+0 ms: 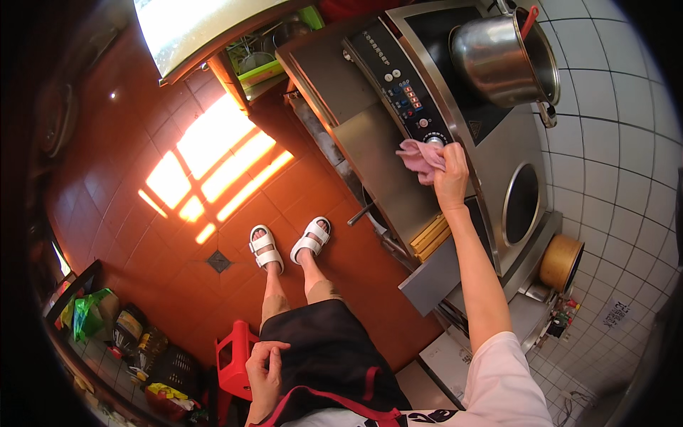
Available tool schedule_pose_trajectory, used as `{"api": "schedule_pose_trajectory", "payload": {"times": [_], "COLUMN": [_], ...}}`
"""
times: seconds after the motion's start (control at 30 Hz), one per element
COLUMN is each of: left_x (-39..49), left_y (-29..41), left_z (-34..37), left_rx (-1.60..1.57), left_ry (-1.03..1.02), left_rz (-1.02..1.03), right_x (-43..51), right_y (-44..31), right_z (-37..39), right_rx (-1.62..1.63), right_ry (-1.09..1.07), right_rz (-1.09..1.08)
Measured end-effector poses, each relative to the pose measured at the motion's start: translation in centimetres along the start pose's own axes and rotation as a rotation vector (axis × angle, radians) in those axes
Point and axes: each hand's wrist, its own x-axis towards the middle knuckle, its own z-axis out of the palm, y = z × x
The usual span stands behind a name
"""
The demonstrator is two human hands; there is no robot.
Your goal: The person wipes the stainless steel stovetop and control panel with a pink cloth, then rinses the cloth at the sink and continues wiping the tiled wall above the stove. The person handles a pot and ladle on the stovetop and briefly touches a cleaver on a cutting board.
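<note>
My right hand [452,173] grips a pink cloth [419,157] beside the knob [435,140] of an induction cooker's control panel [400,88]. Part of the cloth hangs loose from my fingers. The black panel carries buttons, a lit red display and printed writing. Behind it, a stainless steel pot [488,58] rests on the black glass cooktop [483,120], with a red handle [529,22] sticking out of it. My left hand [265,371] hangs low in front of my black apron [328,352], its fingers loosely bent and holding nothing.
A red plastic stool [235,360] stands by my left hand. Bottles [149,347] and bags are at lower left. Beyond the cooker are a round black hob plate [522,203] and a brownish pot [557,263]. A metal handle [360,214] juts out below the counter. Sunlight falls on the red floor tiles [176,277].
</note>
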Motion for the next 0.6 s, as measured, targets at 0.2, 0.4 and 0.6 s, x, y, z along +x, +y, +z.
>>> {"api": "schedule_pose_trajectory", "payload": {"times": [0.2,0.4,0.6], "left_x": [-0.23,-0.16,-0.43], "left_y": [0.21,-0.15,-0.22], "left_z": [-0.39,-0.18,-0.05], "left_rx": [-0.026,-0.023,0.004], "left_ry": [0.021,0.004,0.006], "left_rz": [-0.055,-0.023,-0.053], "right_x": [-0.70,-0.66,-0.01], "right_y": [0.20,0.14,-0.19], "right_z": [0.45,0.13,0.58], "right_rx": [0.006,0.032,0.028], "right_ry": [-0.008,0.018,0.023], "right_rz": [0.104,0.077,0.092]}}
